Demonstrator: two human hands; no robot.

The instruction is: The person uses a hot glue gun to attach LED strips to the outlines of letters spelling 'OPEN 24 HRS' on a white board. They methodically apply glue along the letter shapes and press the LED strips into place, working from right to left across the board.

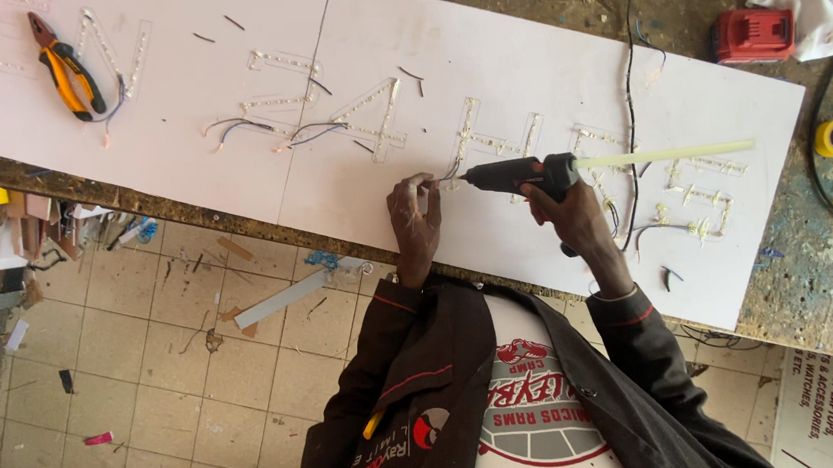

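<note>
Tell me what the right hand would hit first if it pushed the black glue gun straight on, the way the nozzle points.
Most likely the left hand. The right hand aims the black glue gun along the flat white sign board, and the left fingertips sit just ahead of the nozzle.

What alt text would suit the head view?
A right hand holds a black glue gun, nozzle on a white board laid with light-strip letters; the left hand pinches a thin wire at the nozzle. Orange pliers lie far left.
</note>
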